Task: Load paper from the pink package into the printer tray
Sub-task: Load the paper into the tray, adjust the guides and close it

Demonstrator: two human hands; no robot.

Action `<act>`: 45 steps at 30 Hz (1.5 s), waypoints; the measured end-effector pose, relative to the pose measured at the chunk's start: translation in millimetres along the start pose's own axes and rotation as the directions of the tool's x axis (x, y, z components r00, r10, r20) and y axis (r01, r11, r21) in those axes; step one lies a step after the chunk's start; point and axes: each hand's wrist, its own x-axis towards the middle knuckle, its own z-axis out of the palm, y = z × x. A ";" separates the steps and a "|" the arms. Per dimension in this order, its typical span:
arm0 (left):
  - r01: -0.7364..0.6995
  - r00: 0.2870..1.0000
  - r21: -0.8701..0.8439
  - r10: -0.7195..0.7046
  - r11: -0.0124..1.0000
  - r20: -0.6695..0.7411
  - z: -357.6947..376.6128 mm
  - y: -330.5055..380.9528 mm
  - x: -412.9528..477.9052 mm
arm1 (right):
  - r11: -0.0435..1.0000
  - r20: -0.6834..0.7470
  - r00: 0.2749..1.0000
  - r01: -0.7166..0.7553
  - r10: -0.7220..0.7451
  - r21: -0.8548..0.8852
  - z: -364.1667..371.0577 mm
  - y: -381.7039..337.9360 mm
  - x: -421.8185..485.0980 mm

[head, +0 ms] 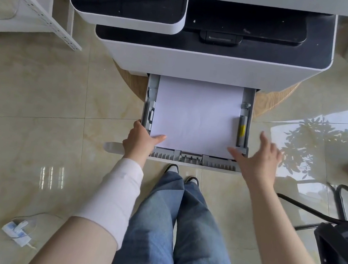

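— Where is the paper?

— A white stack of paper [195, 117] lies flat inside the tray [242, 141], which is pulled out from the bottom of the printer [200, 66]. The stack fills the tray between its grey side guides, and its near edge sits just behind the tray's front lip.

— And the hands?

— The left hand [141, 141] is at the tray's near left corner. Its thumb lies on top of the paper there, while its fingers [136, 124] curl down the outside of the tray's left wall, so it pinches that corner of tray and paper together. A pale sleeve covers the left forearm.

— The right one?

— The right hand [258, 159] is at the tray's near right corner, palm down, fingers spread wide and holding nothing. Its thumb tip touches the paper's near right corner; the other fingers reach past the tray's right wall, over the floor [39, 95].

— What else is around the tray?

— The person's jeans [176, 233] and the toes of two shoes show just in front of the tray. A black chair [343, 256] stands to the tray's right, nearer the person. A small white plug with a cord [17, 231] lies on the floor, well to the left of the tray. The printer rests on a round wooden table [273, 99], whose edge shows on both sides of the tray.
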 end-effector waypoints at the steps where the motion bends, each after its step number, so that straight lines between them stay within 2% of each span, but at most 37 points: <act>1: -0.003 1.000 0.000 0.003 1.000 -0.004 0.4 -0.1 0.0 | 1.000 0.142 0.990 0.004 -0.001 -0.019 -1.0 -0.7 10.8; 3: -0.009 1.000 0.004 0.009 1.000 -0.012 1.2 -0.3 -0.4 | 0.999 0.276 0.961 -0.011 0.021 -0.038 0.3 -4.1 21.0; 12: -0.012 0.998 0.038 0.014 0.999 -0.060 3.5 1.9 -4.5 | 0.999 0.233 0.972 0.024 -0.018 -0.024 10.3 -4.0 22.0; 20: -0.066 0.994 -0.014 0.067 0.998 0.086 -5.4 -1.9 -8.7 | 0.999 0.321 0.947 0.024 -0.010 -0.041 1.3 -5.8 25.9; 26: -0.051 0.999 -0.033 0.052 0.998 0.016 0.0 0.6 -9.4 | 0.992 0.297 0.954 0.004 0.033 -0.124 10.9 -12.7 28.9; 31: -0.036 0.999 -0.021 0.036 0.999 0.037 -1.8 2.0 -8.3 | 0.997 0.326 0.943 -0.042 0.061 -0.063 9.0 -12.2 31.4; 34: -0.098 0.992 -0.018 0.097 0.995 -0.082 0.0 9.4 -12.5 | 0.995 0.282 0.957 -0.080 0.063 0.052 9.6 -18.0 28.7; 37: -0.148 0.965 0.028 0.151 0.989 -0.214 9.6 23.5 -14.6 | 0.992 0.200 0.976 -0.104 0.087 0.075 19.7 -29.6 24.9; 41: -0.098 0.967 0.116 0.123 0.988 -0.224 22.2 31.0 -10.5 | 0.994 0.139 0.985 -0.109 0.103 0.031 31.7 -37.2 24.4; 45: -0.110 0.959 0.146 0.143 0.983 -0.243 24.7 30.4 -9.0 | 0.993 0.109 0.987 -0.114 0.114 -0.004 35.4 -39.0 25.7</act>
